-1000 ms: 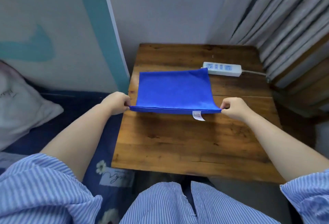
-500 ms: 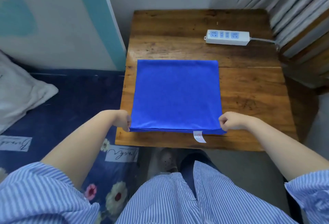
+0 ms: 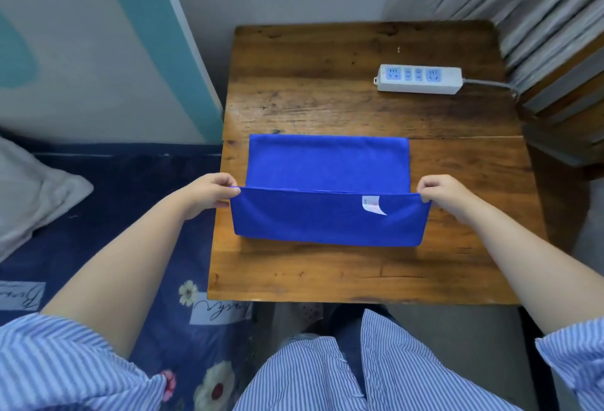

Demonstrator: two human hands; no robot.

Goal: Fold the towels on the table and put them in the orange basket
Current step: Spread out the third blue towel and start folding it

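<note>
I am pinching the towel's (image 3: 327,188) near corners, left hand (image 3: 209,194) at nine o'clock, right hand (image 3: 441,194) at three, folding it on the table (image 3: 359,109) (basket not in view).

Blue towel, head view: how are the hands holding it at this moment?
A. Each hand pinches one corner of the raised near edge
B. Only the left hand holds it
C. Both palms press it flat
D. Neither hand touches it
A: the left hand and right hand each pinch an end of the blue towel's lifted edge above the wooden table.
</note>
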